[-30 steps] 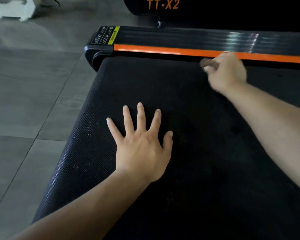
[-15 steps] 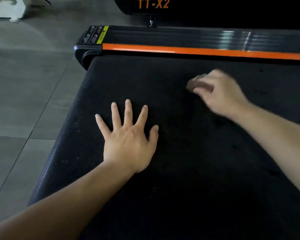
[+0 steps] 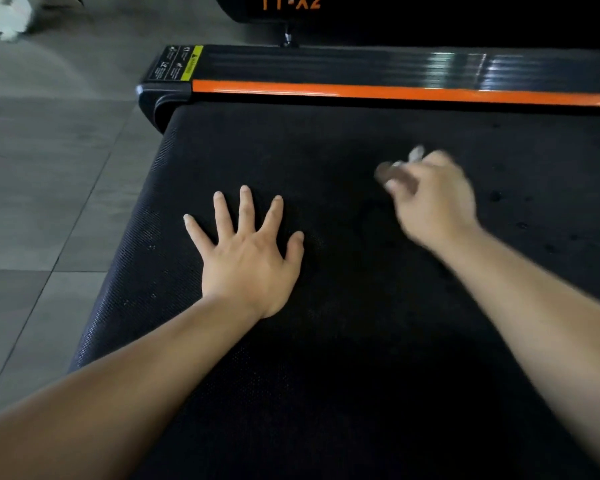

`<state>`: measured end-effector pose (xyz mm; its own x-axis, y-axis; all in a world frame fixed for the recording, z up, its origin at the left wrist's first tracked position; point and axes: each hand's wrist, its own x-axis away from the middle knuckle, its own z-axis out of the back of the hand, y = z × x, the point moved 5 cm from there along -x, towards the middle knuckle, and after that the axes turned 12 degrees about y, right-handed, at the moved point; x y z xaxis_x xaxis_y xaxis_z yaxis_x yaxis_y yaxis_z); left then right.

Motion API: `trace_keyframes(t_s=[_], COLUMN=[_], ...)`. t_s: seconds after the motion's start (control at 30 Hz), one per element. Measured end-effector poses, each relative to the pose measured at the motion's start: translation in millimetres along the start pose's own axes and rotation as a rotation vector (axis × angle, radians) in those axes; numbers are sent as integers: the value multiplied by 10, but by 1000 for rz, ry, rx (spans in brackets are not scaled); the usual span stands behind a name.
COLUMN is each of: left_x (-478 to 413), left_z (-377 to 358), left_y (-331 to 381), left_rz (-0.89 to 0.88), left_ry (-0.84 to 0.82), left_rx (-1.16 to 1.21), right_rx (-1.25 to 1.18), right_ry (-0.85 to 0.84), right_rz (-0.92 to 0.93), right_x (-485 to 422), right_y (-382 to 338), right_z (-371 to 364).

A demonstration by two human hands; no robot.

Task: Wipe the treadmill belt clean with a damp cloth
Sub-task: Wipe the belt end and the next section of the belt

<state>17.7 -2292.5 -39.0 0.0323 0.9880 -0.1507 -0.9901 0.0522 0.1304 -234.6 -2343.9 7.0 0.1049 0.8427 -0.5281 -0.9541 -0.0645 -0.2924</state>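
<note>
The black textured treadmill belt (image 3: pixel 343 341) fills most of the view. My left hand (image 3: pixel 246 258) lies flat on it with the fingers spread, left of centre. My right hand (image 3: pixel 433 202), blurred by motion, grips a small dark brownish cloth (image 3: pixel 387 173) against the belt at centre right; most of the cloth is hidden under the fingers. A few dark spots show on the belt to the right of that hand.
An orange strip (image 3: pixel 395 93) and a glossy black side rail (image 3: pixel 361 65) run along the belt's far edge, with a warning label (image 3: pixel 177 64) at the rail's left end. Grey floor tiles (image 3: pixel 49 185) lie to the left. A black housing with orange lettering (image 3: pixel 291 3) stands behind.
My right hand has drawn the cloth from the orange strip back across the belt toward me. My left hand stays flat in the same spot on the belt.
</note>
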Motion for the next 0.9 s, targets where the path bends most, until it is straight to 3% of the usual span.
trace_keyframes(t_s=[0.1,0.17,0.3,0.37,0.43,0.47,0.53,0.67,0.73,0.83,0.9], left_x=[4,-1,-10,-12,-10,-9,-6,-1,2,-19,-18], left_z=[-1,-2,-17,-24,-15,-11,-6,0,0,18,25], left_y=[-4,-9,-20,-17,-21,-19,-13,-14,-7,-27,-20], left_rz=[-2,-5,-2,-6,-5,-4,-7,-10,-12,-4,-2], left_ry=[5,11,17,19,18,18,12,0,0,6,-5], left_rx=[4,4,7,9,13,16,17,13,19,32,43], right_rx=[-204,-183,21,-42,-233,-269,-219,-64,-194,-360,-240], right_ry=[-177,-211,3,-12,-176,-267,-257,-28,-105,-362,-272], right_rz=[268,334,-62,35,209,269,323,-9,157,438,411], right_x=[750,702,217,612,1146,1280,1152,889,1301,1765,1515], right_y=[-490,-371,176,-191,-652,-723,-604,-140,-565,-930,-621], right_z=[137,217,239,237,373,447,512,522,569,767,763])
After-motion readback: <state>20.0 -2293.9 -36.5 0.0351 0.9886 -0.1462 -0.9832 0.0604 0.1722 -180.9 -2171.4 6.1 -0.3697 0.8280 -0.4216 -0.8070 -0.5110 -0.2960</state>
